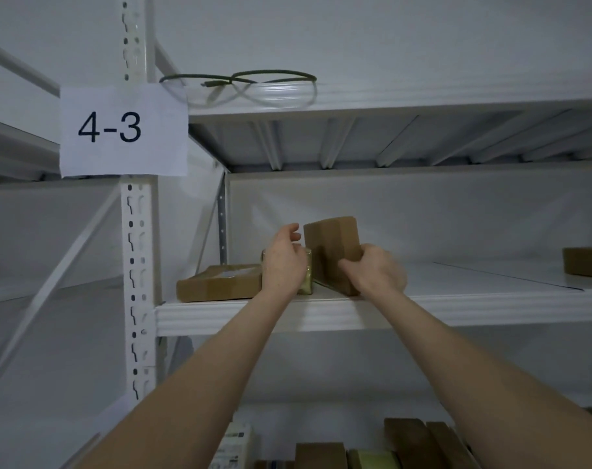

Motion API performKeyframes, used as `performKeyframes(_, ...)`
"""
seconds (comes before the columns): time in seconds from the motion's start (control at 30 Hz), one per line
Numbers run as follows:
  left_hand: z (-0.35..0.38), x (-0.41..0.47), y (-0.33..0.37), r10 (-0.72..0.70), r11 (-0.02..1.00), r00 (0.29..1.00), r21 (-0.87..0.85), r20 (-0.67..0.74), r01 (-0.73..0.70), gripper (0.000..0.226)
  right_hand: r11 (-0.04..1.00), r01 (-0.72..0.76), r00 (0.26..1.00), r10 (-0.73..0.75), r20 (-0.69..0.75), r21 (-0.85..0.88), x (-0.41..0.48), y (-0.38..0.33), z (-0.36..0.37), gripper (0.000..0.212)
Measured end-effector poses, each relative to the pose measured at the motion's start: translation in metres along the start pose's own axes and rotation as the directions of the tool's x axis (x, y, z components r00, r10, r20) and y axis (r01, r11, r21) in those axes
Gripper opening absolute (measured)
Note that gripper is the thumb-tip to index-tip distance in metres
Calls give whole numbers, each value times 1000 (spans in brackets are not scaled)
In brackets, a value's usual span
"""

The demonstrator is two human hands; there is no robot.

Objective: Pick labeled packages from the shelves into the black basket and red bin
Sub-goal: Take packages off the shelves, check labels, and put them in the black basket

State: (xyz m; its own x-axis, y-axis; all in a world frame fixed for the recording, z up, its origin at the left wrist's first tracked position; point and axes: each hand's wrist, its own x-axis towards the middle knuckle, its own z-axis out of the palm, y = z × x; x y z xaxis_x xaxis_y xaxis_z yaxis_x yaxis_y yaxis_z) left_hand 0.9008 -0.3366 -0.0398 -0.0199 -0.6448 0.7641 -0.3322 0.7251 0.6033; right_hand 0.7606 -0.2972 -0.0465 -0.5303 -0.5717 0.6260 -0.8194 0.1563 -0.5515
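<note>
Both my arms reach up to a white metal shelf [457, 313]. My right hand [377, 270] grips the near lower corner of an upright brown cardboard box [332, 245] that stands tilted on the shelf. My left hand [284, 262] is wrapped around a small yellowish package [306, 282] just left of that box, mostly hiding it. A flat brown box [220, 286] with a pale label on top lies at the shelf's left end, touching my left wrist. Neither the black basket nor the red bin is in view.
A paper sign reading 4-3 [123, 130] hangs on the upright post [139, 265]. A looped cable [240, 86] lies on the shelf above. Another brown box [585, 262] sits at the far right. Several boxes [416, 445] stand on the shelf below.
</note>
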Motion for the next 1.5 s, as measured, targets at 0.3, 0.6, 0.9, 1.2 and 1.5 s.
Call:
performKeyframes(0.3, 26, -37, 60, -324, 739, 888, -499, 325, 452, 39, 974, 203, 930, -225, -291, -105, -43, 78, -70, 31)
performKeyframes(0.6, 61, -122, 106, -332, 737, 799, -390, 501, 552, 25, 890, 378, 841, -445, -307, -255, -122, 165, -114, 40)
performKeyframes(0.9, 62, -183, 95, -341, 772, 771, -308, 538, 556, 9, 946, -99, 993, 112, -27, 309, -145, 221, -144, 49)
performKeyframes(1.2, 76, -244, 68, -350, 757, 641, -196, 683, 623, 54, 646, -509, 855, 307, 417, 569, -174, 248, -126, 46)
performKeyframes(1.5, 80, -298, 19, -484, 792, 651, -24, 586, 611, 47, 660, -564, 811, 328, 484, 497, -216, 267, -77, 55)
